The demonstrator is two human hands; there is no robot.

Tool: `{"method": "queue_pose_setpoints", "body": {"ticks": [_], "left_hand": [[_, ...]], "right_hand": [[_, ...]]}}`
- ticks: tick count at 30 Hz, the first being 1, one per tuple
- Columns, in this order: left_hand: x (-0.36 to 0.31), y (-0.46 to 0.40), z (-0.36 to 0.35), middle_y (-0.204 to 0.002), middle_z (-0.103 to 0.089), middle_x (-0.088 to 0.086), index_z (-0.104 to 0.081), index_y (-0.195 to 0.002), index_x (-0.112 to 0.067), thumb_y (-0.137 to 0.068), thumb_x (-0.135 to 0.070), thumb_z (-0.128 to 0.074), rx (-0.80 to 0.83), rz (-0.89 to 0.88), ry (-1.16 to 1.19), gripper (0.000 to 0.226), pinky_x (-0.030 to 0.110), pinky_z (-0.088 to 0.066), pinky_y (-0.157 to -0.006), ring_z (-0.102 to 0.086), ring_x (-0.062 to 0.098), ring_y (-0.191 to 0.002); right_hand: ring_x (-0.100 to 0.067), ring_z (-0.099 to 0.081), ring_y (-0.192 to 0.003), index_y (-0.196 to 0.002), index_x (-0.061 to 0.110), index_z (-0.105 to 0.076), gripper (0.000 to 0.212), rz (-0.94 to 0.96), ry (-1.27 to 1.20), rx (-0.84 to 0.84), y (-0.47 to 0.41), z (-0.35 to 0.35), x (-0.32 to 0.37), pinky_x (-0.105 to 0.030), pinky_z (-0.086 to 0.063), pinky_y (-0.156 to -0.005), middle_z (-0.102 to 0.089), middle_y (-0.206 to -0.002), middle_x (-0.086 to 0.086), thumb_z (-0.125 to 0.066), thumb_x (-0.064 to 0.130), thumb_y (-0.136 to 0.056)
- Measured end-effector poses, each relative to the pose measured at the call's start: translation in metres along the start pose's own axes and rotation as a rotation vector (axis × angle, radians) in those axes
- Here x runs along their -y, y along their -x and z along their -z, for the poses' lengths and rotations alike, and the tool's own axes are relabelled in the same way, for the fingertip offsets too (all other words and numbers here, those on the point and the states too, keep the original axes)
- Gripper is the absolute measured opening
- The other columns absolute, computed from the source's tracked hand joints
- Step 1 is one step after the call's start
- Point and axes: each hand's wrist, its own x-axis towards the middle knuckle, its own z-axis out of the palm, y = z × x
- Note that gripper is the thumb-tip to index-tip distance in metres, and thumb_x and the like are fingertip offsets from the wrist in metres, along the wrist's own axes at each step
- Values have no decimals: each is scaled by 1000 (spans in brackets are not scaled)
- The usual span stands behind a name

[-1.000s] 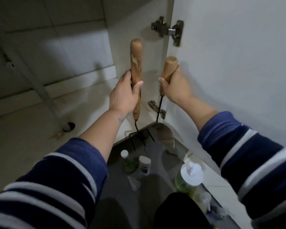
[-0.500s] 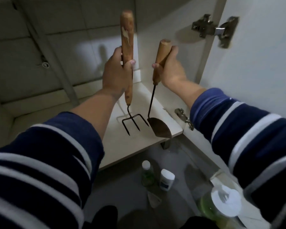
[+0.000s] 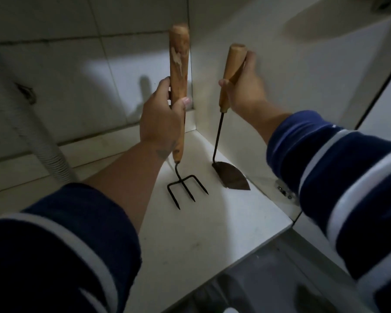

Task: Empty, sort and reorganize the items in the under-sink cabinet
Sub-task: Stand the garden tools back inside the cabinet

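My left hand grips the wooden handle of a small garden fork, held upright with its black three-pronged head just above the white cabinet floor. My right hand holds the wooden handle of a hand trowel, also upright near the cabinet's right inner wall. The trowel's dark blade sits at or just above the floor in the back right corner; contact cannot be told.
A grey corrugated drain hose slants down at the left. Tiled wall closes the back. A door hinge plate sits at the right edge. The grey room floor lies below the cabinet's front edge.
Both hands have carried the fork and trowel deeper into the cabinet and lower toward its floor. The bottles on the room floor have dropped out of view.
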Motion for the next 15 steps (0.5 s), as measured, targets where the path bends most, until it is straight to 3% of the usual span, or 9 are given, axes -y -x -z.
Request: {"method": "queue_pose_setpoints", "body": {"ticks": [5, 8, 15], "left_hand": [[5, 1, -2, -100, -60, -11, -54, -118, -20, -93, -28, -52, -3, -23, -74, 26, 33, -55, -82, -62, 13, -91], [9, 8, -4, -97, -66, -9, -55, -114, -21, -92, -33, -51, -39, -37, -141, 25, 31, -53, -76, -63, 11, -86], [0, 8, -2, -104, -64, -12, -52, -122, -28, -92, -35, -55, 27, 27, -94, 31, 26, -48, -80, -61, 7, -94]], "right_hand": [[-14, -51, -79, -137, 20, -29, 50, -56, 49, -40, -5, -9, -9, -25, -43, -63, -46, -102, 0, -54, 18, -94], [-19, -54, -89, -131, 20, -37, 46, -122, 105, -7, -7, -11, -10, -35, -51, -79, -48, -100, 1, -60, 24, -90], [-21, -57, -90, -122, 19, -44, 37, -228, 80, -2, -8, -3, -3, -36, -51, -82, -52, -99, 0, -60, 25, -90]]}}
